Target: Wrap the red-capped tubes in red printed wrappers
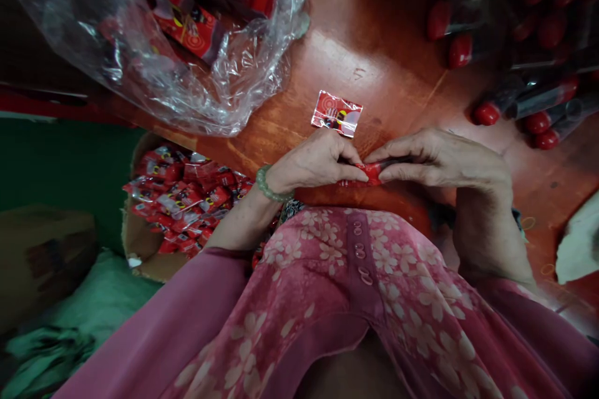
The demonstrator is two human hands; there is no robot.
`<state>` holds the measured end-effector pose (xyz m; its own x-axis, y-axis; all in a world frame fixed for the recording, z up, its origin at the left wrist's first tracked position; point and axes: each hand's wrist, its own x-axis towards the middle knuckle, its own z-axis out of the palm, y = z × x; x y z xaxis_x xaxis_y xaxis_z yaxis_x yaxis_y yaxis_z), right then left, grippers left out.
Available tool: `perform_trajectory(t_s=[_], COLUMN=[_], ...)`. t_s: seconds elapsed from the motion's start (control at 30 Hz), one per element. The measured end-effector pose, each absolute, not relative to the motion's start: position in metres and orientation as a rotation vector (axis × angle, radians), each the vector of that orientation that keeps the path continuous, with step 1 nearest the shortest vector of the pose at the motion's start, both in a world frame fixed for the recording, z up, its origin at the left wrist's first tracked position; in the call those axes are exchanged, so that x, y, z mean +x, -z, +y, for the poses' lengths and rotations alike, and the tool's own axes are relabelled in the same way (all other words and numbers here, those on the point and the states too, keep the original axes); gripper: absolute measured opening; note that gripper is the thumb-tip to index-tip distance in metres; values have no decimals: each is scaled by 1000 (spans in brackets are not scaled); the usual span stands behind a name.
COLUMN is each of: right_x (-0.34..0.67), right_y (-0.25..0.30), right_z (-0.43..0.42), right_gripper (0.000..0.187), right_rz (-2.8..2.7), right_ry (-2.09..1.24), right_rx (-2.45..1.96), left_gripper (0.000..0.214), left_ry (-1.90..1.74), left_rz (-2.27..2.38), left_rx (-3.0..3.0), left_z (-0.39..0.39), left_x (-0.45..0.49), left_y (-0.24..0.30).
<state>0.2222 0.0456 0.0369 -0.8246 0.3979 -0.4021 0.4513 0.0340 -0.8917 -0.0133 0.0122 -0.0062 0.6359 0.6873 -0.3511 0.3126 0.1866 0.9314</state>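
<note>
Both of my hands meet over the table edge in front of my body. My left hand (318,159), with a green bead bracelet (267,184) at the wrist, is closed in a pinch on a red printed wrapper (347,183). My right hand (440,156) closes thumb and fingers around a dark tube with a red end (373,172). The tube's red end touches my left fingertips; fingers cover much of both pieces. Just beyond my left hand, a flat red printed packet (337,113) lies on the table.
On the orange table (397,93), a clear plastic bag (224,106) holds bundled red packets (191,31). Several clear tubes with red caps (487,113) lie at the far right. Below the left table edge stands a cardboard box (133,243) full of red packets (187,196).
</note>
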Motion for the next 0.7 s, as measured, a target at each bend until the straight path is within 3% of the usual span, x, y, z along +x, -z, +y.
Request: perform_trajectory(t_s=[0.2,0.43,0.7], right_x=[221,217,196], right_y=[-33,-25,-7], right_z=[37,22,1], right_gripper=[37,40,37], right_rz=[2121,1846,1582], right_ry=[2032,2451,2786], right_rx=[1198,1593,1880], left_gripper=[33,60,44], left_ry=[-332,-644,-852], left_rz=[857,884,935], left_rx=[1210,701,277], left_z=[21,8,-26], left_x=[-19,-25,2], left_y=[4,12,10])
